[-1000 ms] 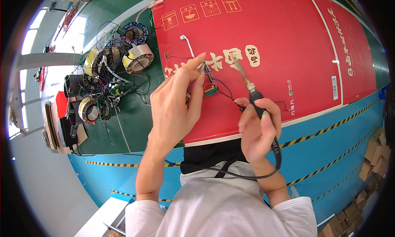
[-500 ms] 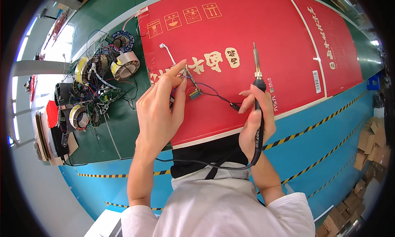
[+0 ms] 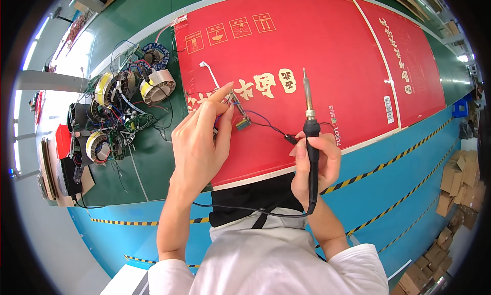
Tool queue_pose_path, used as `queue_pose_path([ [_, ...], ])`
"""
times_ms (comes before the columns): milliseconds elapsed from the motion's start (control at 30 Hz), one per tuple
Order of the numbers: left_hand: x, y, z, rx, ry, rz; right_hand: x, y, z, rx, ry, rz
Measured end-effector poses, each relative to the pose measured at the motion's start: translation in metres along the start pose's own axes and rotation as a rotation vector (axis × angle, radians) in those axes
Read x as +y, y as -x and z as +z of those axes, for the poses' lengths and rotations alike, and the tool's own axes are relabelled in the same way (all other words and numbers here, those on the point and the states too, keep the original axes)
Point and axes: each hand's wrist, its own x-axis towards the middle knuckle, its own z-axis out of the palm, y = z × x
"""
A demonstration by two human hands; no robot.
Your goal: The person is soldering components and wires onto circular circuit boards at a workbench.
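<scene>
My left hand is closed in a pinch on a small circuit board, partly hidden by its fingers. A yellow-green component sits at the board's lower end, and a white cable leads up from near my fingertips. My right hand is wrapped round the black handle of a soldering iron, whose metal tip points away from me, well apart from the board. Dark wires run from the board to a small black part beside my right fingertips; whether they touch it, I cannot tell.
A red printed cardboard sheet covers much of the green table. Several ring-shaped wound coils with tangled wires and boards stand at the left. The iron's black cord loops across my front. Cardboard boxes lie at the far right.
My right hand has shifted slightly left, and the soldering iron has moved left and a little nearer to me. Its fingers are now closer to the black part. My left hand keeps its pinch.
</scene>
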Motion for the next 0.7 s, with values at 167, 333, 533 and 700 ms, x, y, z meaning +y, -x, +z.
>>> queue_pose_path([
  [167, -0.003, 0.000, 0.001, 0.033, -0.038, 0.026, -0.004, -0.002, -0.002, -0.064, 0.143, -0.088],
  [333, 0.002, -0.001, -0.001, 0.001, 0.014, -0.059, -0.005, 0.004, -0.001, -0.138, 0.055, -0.030],
  [533, -0.001, 0.001, 0.001, 0.018, 0.026, -0.044, -0.004, 0.004, 0.004, -0.059, -0.254, 0.016],
  [700, 0.001, 0.000, -0.003, -0.003, 0.029, -0.068, -0.004, 0.003, 0.004, -0.141, -0.195, 0.029],
])
